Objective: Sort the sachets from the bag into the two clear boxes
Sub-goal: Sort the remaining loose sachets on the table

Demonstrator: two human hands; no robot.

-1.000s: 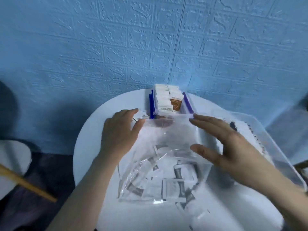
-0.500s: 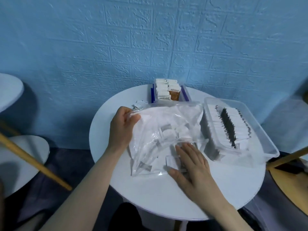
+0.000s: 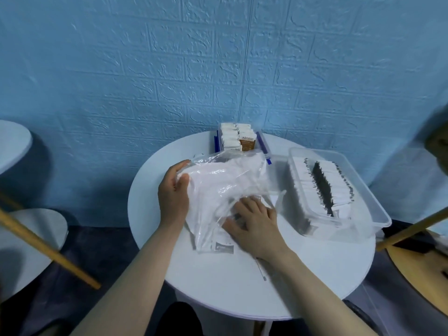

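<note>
A crumpled clear plastic bag (image 3: 225, 183) lies in the middle of the round white table (image 3: 242, 287), with white sachets (image 3: 221, 246) showing at its near end. My left hand (image 3: 173, 192) grips the bag's left edge between thumb and fingers. My right hand (image 3: 252, 224) lies on the bag's near right part, fingers bent over the sachets there; what they hold is hidden. A small clear box with blue clips (image 3: 263, 144) at the back holds upright white and brown sachets. A larger clear box (image 3: 358, 190) on the right holds rows of white sachets.
A blue brick-pattern wall stands right behind the table. Wooden poles (image 3: 48, 248) cross the left and right sides. A second white round surface (image 3: 29, 243) sits low at the left, and a wooden seat (image 3: 419, 270) at the right.
The view has pulled back. My right hand came down from above the bag onto its near right part. The bag has crumpled flatter, and my left hand still holds its left edge.
</note>
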